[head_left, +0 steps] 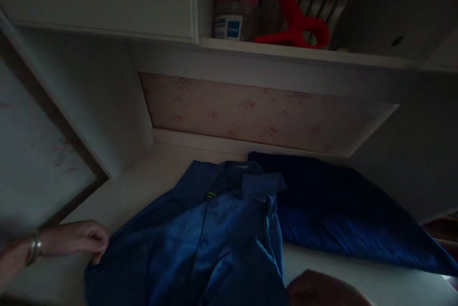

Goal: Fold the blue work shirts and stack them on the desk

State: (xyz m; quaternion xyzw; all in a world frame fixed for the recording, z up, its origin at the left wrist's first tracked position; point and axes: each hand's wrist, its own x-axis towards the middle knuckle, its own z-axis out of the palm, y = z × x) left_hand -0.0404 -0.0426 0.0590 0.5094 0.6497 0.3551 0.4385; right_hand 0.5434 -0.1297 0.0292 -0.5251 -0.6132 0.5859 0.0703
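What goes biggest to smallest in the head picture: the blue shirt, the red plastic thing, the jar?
1. blue shirt, by far, though nearest the camera.
2. red plastic thing on the shelf.
3. jar beside it, slightly smaller; dim, so unsure.

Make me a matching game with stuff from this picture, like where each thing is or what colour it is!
Things:
1 shirt
2 jar
3 bracelet
4 clip-like thing

Clues:
a red, on the shelf
b on the wrist of the left hand
c blue, spread on the white surface
d blue-and-white label, on the shelf

Pairs: 1-c; 2-d; 3-b; 4-a
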